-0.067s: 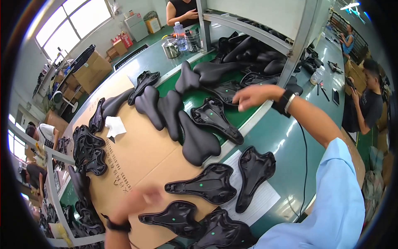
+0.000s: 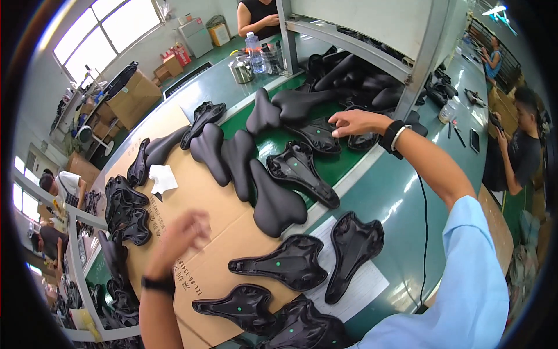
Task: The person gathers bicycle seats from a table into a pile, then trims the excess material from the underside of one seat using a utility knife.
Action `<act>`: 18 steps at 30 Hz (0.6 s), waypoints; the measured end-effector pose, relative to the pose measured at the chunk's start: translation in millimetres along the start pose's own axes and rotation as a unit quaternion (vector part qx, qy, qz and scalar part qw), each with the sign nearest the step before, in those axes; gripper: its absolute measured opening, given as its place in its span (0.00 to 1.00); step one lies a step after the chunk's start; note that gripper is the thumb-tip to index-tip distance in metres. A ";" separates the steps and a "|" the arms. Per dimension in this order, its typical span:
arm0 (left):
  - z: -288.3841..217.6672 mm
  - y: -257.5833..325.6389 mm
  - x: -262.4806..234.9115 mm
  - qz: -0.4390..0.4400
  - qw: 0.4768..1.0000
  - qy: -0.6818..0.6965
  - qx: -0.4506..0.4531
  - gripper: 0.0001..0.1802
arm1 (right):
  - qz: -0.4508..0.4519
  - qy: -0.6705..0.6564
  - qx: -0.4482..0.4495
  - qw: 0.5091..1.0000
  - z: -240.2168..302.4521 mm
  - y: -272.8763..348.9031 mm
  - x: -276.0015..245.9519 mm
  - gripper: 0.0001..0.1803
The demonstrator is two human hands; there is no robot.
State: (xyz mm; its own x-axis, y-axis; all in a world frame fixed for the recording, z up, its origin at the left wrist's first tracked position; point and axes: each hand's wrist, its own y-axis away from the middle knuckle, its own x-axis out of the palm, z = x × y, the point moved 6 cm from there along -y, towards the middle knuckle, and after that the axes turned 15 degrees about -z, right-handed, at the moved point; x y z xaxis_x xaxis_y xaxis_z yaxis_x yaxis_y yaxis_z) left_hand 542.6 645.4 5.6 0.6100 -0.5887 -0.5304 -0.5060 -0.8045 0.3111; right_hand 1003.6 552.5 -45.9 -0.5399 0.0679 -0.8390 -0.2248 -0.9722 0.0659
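Note:
My right hand (image 2: 359, 123) is over the far part of the bench, just above an upturned black bicycle saddle (image 2: 319, 135) with a green dot. Its finger and thumb are apart, with nothing visible between them. My left hand (image 2: 187, 231) hovers over the cardboard sheet (image 2: 200, 200), slightly blurred, its fingers loosely bent and apart. Between my arms lie upturned saddles: one with a green dot (image 2: 285, 263), a nearer one (image 2: 238, 308), and a narrow one (image 2: 353, 253) on white paper (image 2: 366, 294). Smooth-side-up saddles (image 2: 279, 200) line the cardboard's far edge.
A metal rack post (image 2: 415, 81) rises beyond my right hand, with piled saddles (image 2: 349, 75) behind it. A kettle (image 2: 241, 70) and water bottle (image 2: 254, 52) stand at the back. A black cable (image 2: 425, 232) hangs near my right arm. Several people work around the room.
My left hand has moved away from me over the cardboard. My right hand has shifted slightly farther away, and the view has tilted a little. The saddles lie as before.

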 end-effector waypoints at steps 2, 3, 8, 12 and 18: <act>-0.2 -68.2 -0.6 -0.128 0.988 -0.091 -0.008 0.28 | -0.067 0.036 0.001 0.997 -39.0 -31.0 4.9 0.39; 13.2 -96.2 -1.6 -0.196 0.973 -0.121 -0.021 0.33 | -0.074 0.052 -0.010 0.996 -47.2 -47.1 17.1 0.41; 77.9 -200.3 50.4 -0.323 0.935 -0.147 0.011 0.57 | -0.050 0.188 -0.009 0.981 -72.8 -118.1 73.7 0.45; 66.3 -219.3 114.0 -0.357 0.884 -0.266 -0.141 0.55 | -0.071 0.128 0.031 0.989 -94.4 -139.1 100.1 0.41; 86.8 -202.9 81.3 -0.392 0.899 -0.184 -0.062 0.51 | 0.021 0.068 0.001 0.997 -73.4 -129.7 123.4 0.39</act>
State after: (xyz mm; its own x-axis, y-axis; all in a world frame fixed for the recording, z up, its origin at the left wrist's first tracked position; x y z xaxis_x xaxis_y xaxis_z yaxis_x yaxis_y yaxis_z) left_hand 641.9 767.6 -169.2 0.4946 0.2113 -0.8430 0.0778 -0.9769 -0.1992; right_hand 1025.6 670.5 -197.6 -0.4347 -0.0040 -0.9006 -0.2057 -0.9731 0.1036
